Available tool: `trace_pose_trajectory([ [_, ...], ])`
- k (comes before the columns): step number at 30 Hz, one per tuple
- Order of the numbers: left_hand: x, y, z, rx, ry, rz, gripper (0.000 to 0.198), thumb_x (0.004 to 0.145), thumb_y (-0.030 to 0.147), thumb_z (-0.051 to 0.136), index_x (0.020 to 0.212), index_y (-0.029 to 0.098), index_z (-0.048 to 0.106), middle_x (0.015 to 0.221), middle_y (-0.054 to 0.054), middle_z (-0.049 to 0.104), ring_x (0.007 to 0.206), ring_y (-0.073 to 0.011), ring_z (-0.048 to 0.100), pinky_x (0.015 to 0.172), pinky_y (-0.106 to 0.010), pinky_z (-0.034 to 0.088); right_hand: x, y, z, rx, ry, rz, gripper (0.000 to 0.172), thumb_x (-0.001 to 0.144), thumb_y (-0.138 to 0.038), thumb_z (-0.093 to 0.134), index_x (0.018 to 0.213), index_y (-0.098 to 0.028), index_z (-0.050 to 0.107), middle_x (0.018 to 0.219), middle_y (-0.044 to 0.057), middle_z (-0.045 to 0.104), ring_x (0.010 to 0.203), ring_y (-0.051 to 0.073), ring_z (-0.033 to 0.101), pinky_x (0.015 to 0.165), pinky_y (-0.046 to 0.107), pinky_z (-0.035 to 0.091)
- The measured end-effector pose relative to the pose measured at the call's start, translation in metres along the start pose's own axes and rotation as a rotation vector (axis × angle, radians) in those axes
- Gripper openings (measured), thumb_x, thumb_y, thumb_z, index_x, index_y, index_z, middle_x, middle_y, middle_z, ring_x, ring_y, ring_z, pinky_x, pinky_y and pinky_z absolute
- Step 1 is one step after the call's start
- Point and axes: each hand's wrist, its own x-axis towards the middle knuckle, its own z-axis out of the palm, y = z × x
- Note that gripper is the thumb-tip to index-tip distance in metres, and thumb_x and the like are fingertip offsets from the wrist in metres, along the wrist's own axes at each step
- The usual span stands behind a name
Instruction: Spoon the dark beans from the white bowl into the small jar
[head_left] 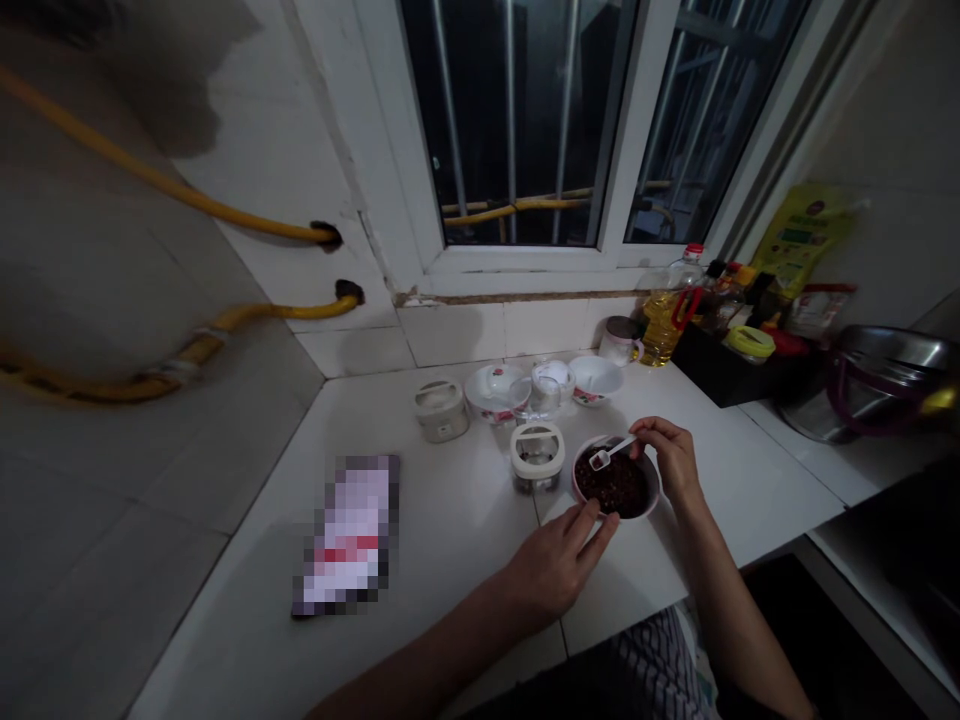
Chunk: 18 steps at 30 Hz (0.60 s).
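A bowl (649,503) of dark reddish-brown, coarse sauce or paste stands on the white counter. My left hand (551,565) grips its near left rim, fingertips closed against the edge. Over the bowl's far side, my right hand (670,458) pinches a small white measuring spoon (601,459) by the handle. The spoon's scoop hangs above the dark contents, with a little dark stuff in it. Just left of the bowl sits a clear jar (536,462) with a white handled lid. Farther back is a second, pale lidded container (441,410).
Behind the jar are a flowered bowl (491,405), a glass cup (551,385) and another bowl (598,380). An oil bottle (661,328), a black condiment box (709,362) and a steel pot (817,400) line the right. A blurred-out phone-like object (352,535) lies left.
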Motion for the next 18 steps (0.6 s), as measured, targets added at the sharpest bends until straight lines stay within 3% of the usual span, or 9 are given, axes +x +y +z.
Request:
trace_pose_trajectory([
  [4, 0.000, 0.000, 0.000, 0.001, -0.008, 0.004, 0.043, 0.092, 0.006, 0.037, 0.134, 0.005, 0.045, 0.118, -0.022, 0.063, 0.105, -0.0251, 0.063, 0.085, -0.035, 0.054, 0.001, -0.003, -0.001, 0.032, 0.015, 0.014, 0.008, 0.060, -0.026, 0.059, 0.061, -0.020, 0.063, 0.043, -0.002, 0.058, 0.047, 0.015, 0.051, 0.055, 0.028, 0.041],
  [10, 0.001, 0.001, 0.000, 0.020, 0.014, -0.003, 0.043, 0.092, 0.006, 0.035, 0.134, 0.006, 0.047, 0.117, -0.021, 0.063, 0.104, -0.0246, 0.063, 0.083, -0.033, 0.055, -0.005, -0.021, 0.012, 0.041, -0.004, -0.118, 0.012, 0.072, -0.031, 0.060, 0.073, -0.020, 0.064, 0.053, -0.001, 0.062, 0.055, 0.016, 0.056, 0.063, 0.031, 0.046],
  [14, 0.002, 0.001, 0.001, 0.019, 0.035, -0.009, 0.040, 0.093, 0.008, 0.037, 0.132, 0.005, 0.049, 0.114, -0.020, 0.064, 0.101, -0.0250, 0.064, 0.082, -0.033, 0.055, -0.016, -0.025, 0.033, -0.167, -0.076, -0.412, 0.014, 0.085, -0.032, 0.054, 0.083, -0.022, 0.064, 0.064, 0.001, 0.066, 0.067, 0.019, 0.060, 0.076, 0.036, 0.046],
  [18, 0.004, 0.001, 0.001, 0.014, 0.050, -0.014, 0.040, 0.094, 0.008, 0.036, 0.132, 0.006, 0.048, 0.115, -0.020, 0.063, 0.101, -0.0244, 0.064, 0.082, -0.033, 0.054, -0.022, -0.023, 0.045, -0.457, -0.296, -0.805, 0.017, 0.089, -0.021, 0.047, 0.087, -0.024, 0.064, 0.070, 0.001, 0.068, 0.069, 0.019, 0.058, 0.093, 0.043, 0.039],
])
